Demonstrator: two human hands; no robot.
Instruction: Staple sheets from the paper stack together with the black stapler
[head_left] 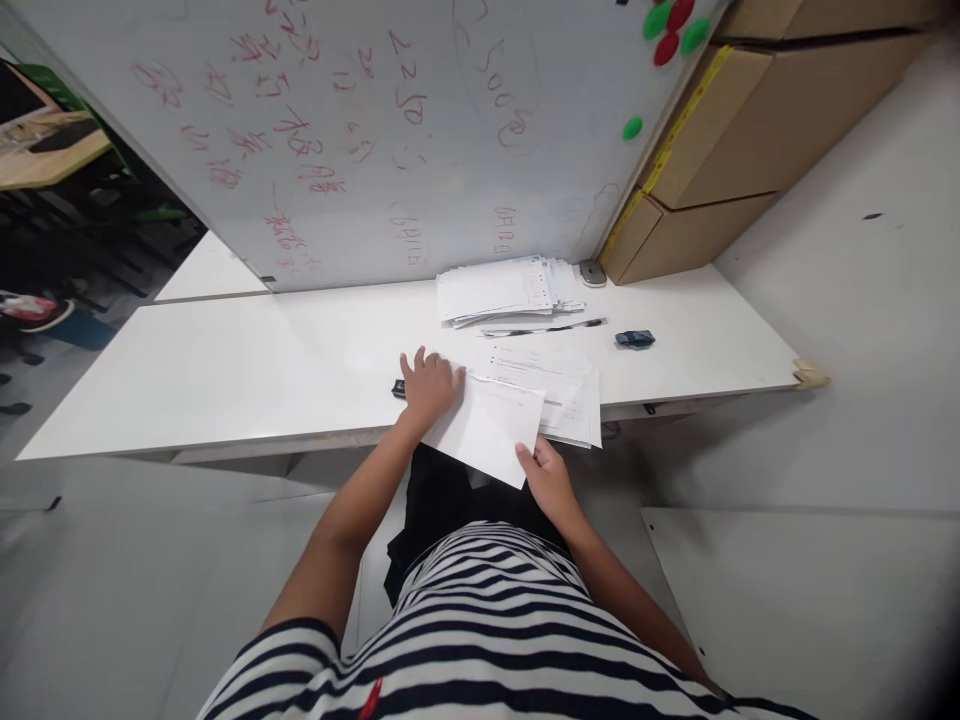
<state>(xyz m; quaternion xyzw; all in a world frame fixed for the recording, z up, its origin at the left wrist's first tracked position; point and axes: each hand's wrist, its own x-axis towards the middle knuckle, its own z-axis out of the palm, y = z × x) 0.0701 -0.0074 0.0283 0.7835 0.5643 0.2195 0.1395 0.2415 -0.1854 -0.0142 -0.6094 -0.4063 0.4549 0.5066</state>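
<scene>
A sheet of white paper lies partly on the desk and juts over its front edge toward me. My right hand pinches its near right corner, thumb on top. Resting on the sheet's left side, my left hand has its fingers spread. A small black object, perhaps a stapler, shows just left of that hand, partly hidden by it. Under and beyond the sheet are printed papers, some reaching past the desk edge.
Behind on the white desk sits a thick paper stack, with a dark thin strip before it. A blue-black object and a grey mouse lie right. A whiteboard and cardboard boxes stand at the back.
</scene>
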